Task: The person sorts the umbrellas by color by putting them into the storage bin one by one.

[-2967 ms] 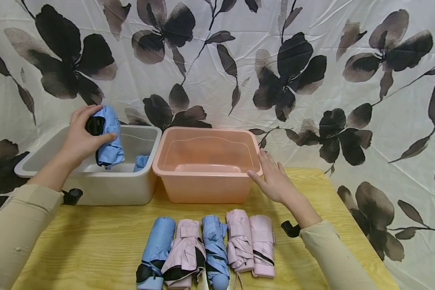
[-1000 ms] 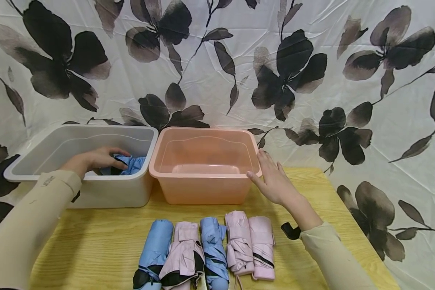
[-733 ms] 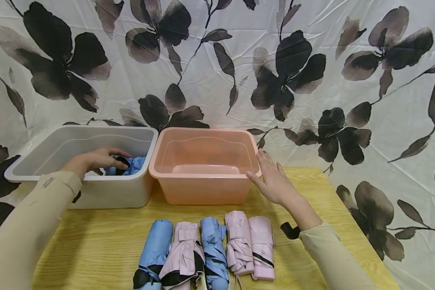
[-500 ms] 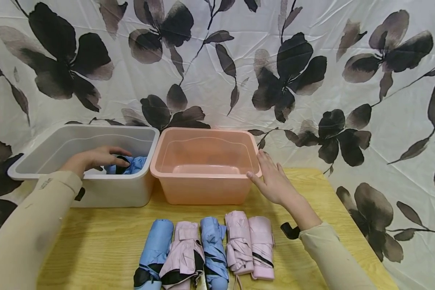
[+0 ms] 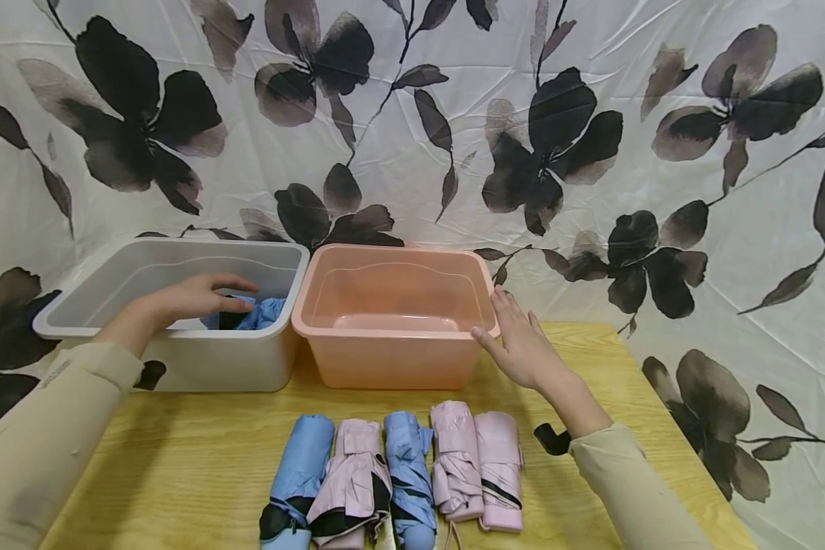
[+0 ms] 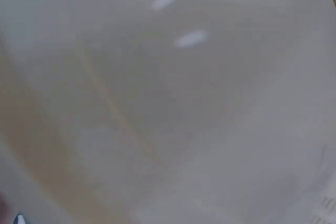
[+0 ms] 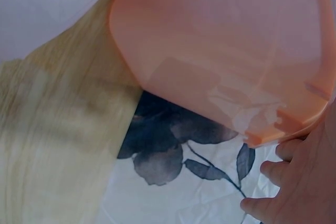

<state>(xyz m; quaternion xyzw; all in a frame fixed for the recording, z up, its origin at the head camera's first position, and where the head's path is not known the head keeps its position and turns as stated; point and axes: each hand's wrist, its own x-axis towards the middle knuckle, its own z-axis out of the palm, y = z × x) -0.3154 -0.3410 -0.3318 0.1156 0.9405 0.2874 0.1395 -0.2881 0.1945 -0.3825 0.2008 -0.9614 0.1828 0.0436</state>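
Left hand (image 5: 191, 299) hangs spread over a blue umbrella (image 5: 269, 311) in the left bin (image 5: 220, 362); right hand (image 5: 522, 347), straight-fingered, touches the right bin (image 5: 393, 362) (probably steadying).

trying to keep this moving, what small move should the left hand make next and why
Probably lift the left hand clear of the grey bin: its fingers look extended rather than gripping, blue fabric already lies inside, and five folded umbrellas are within view on the table.
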